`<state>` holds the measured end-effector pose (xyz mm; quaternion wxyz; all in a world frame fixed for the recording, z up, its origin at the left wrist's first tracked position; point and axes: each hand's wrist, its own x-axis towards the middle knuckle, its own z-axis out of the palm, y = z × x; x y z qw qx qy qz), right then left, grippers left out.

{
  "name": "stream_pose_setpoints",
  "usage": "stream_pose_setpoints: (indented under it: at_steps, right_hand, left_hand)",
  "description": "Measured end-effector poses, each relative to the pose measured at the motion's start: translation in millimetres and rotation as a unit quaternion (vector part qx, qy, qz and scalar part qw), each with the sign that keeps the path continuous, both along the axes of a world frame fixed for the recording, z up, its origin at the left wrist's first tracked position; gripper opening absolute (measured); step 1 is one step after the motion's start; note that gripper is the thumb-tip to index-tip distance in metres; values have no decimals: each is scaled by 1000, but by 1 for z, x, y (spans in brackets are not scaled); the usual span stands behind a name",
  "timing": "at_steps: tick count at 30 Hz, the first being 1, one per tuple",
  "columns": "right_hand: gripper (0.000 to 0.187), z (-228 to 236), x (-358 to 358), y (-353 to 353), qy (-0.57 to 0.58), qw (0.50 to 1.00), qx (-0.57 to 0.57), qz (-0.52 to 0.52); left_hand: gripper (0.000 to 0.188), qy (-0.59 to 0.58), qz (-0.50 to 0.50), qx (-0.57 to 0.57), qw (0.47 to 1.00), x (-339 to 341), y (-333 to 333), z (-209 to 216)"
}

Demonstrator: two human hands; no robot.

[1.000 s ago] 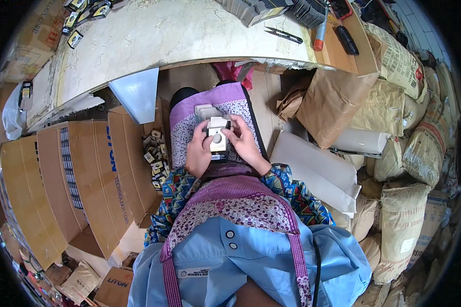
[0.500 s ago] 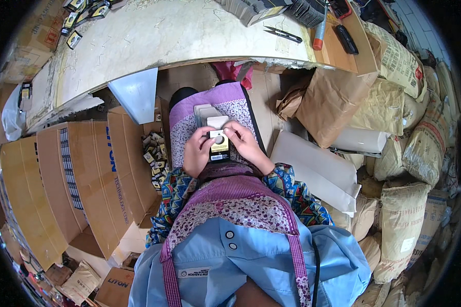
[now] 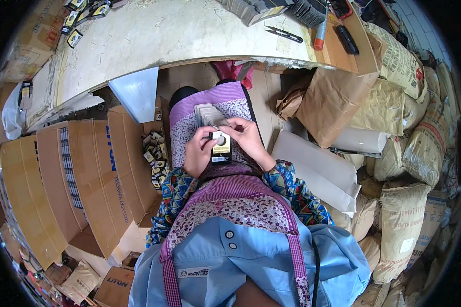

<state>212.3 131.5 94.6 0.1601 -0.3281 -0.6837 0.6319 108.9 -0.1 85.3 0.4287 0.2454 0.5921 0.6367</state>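
A small black-and-pale-yellow packaging card (image 3: 221,149), with a round grey spot and a barcode, is held upright over my lap. My left hand (image 3: 197,152) pinches its left edge, thumb on the front near the round spot. My right hand (image 3: 247,139) is closed at its upper right corner, fingers bent over the top. A fanned row of pale grey cards (image 3: 206,111) lies on the purple flowered apron (image 3: 182,112) just beyond my hands. My fingers partly hide the row's near end and the held card's top.
Ahead runs a pale worktable (image 3: 189,38) with thread snips (image 3: 284,34), stacked cards (image 3: 253,10) and an orange-tipped tube (image 3: 320,38). At left stand open cardboard boxes (image 3: 95,179); small packets (image 3: 156,158) fill one. Paper-wrapped bundles (image 3: 338,102) and sacks (image 3: 404,225) crowd the right.
My right hand has shifted slightly left and up over the top of the card. The pale piece that showed above the card is now mostly covered by my fingers.
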Motion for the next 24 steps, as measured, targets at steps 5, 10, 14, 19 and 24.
stream_pose_setpoints:
  at_steps: [5, 10, 14, 19, 24]
  right_hand:
    - [14, -6, 0, 4, -14, 999, -35, 9]
    - [20, 2, 2, 3, 12, 997, 40, 63]
    - [22, 7, 6, -2, 55, 996, 22, 68]
    - [26, 23, 7, -8, 25, 990, 127, 49]
    - [24, 50, 5, -7, 37, 990, 111, 82]
  left_hand:
    - [25, 18, -25, 6, 1000, -1, -1, -6]
    - [33, -40, 57, -6, 998, 0, -1, -1]
    - [36, -33, 56, 14, 998, -1, -1, 3]
    - [37, 7, 3, 29, 1000, -3, -4, 8]
    - [35, 26, 11, 37, 999, -2, -6, 35]
